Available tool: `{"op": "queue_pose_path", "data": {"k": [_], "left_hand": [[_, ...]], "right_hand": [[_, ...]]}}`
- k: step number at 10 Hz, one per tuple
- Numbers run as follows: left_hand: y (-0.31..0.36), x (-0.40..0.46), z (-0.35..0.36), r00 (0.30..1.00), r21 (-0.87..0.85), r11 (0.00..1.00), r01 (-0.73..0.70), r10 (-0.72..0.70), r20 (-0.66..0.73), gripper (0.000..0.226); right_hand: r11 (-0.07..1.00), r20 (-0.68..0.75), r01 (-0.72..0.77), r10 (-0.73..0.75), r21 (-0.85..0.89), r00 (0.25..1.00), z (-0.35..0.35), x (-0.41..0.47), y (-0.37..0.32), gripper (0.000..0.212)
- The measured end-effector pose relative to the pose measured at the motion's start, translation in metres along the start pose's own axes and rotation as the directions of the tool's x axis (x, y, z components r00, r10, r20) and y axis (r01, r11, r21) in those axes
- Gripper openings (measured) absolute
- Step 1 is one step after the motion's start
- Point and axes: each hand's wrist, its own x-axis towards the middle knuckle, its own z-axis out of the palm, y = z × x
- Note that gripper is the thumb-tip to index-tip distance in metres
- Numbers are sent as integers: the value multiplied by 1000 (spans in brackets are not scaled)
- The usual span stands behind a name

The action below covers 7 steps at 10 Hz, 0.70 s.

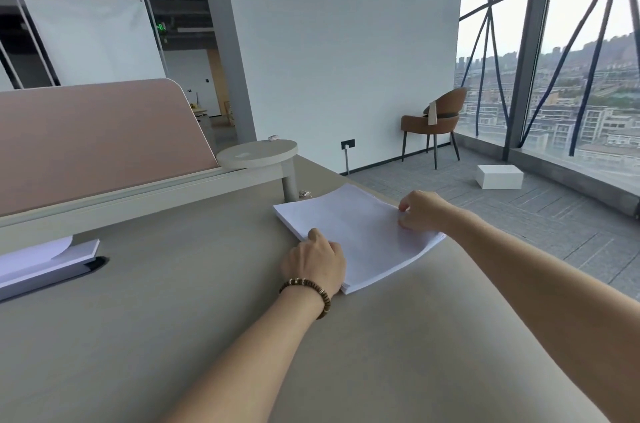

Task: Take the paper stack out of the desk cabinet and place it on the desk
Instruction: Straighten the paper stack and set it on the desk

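Observation:
A white paper stack point(349, 228) lies flat on the grey desk point(173, 301), near its right edge. My left hand point(315, 259), with a bead bracelet on the wrist, grips the stack's near left edge with curled fingers. My right hand point(420, 211) pinches the stack's right edge, where the top sheets bend slightly upward. The desk cabinet is not in view.
A second pile of paper point(41, 259) lies at the desk's left edge. A pink divider panel point(97, 138) and a round raised shelf point(258, 154) stand behind. On the floor to the right are a brown chair point(436, 121) and a white box point(498, 176).

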Motion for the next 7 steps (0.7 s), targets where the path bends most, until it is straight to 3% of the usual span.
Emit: {"op": "queue_pose_path", "data": {"k": [2, 3, 5, 7], "left_hand": [[-1, 1, 6, 1000, 140, 990, 0, -2, 17, 47], [-4, 2, 7, 999, 135, 990, 40, -45, 29, 52], [-5, 1, -8, 992, 21, 998, 63, -65, 111, 59], [-8, -23, -47, 996, -32, 999, 44, -41, 84, 52]], "right_hand": [[979, -2, 60, -62, -196, 998, 4, -4, 4, 33], [969, -21, 71, -78, -237, 997, 8, -7, 5, 31], [922, -194, 120, -201, -367, 960, 15, -22, -7, 37], [973, -232, 100, -148, -208, 961, 10, -53, -36, 45]]}}
